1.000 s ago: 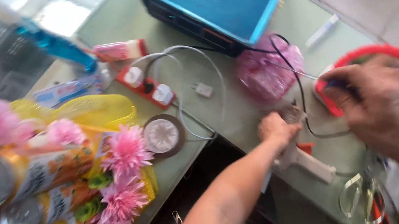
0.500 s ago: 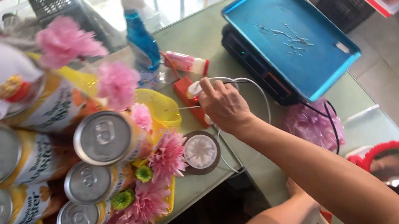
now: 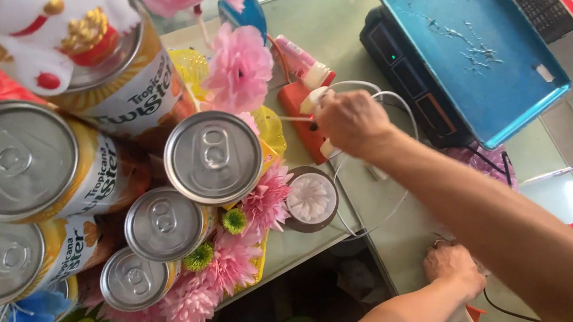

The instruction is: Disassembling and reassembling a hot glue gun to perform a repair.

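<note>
Blue tray (image 3: 474, 39) lying bare on scale; cans (image 3: 213, 156) stacked among flowers.
White plug (image 3: 314, 99) on red power strip (image 3: 298, 120) is being gripped by right hand (image 3: 352, 121), fingers curled; left hand (image 3: 456, 270) is being pressed on table (image 3: 328, 19), fingers' spread unclear.

- There is a single view, from a camera worn on the person's head, so no second view shares any part of the scene.
- It looks steeply down onto a pale green counter (image 3: 357, 23), almost from straight above.
- The frame is tilted, so the counter's edges run diagonally.
- The stacked drink cans (image 3: 213, 157) at the left stand closest to the lens and loom large.
- The blue tray (image 3: 474, 39) lies farther off, at upper right.
- Both forearms enter from the bottom right corner.
</note>
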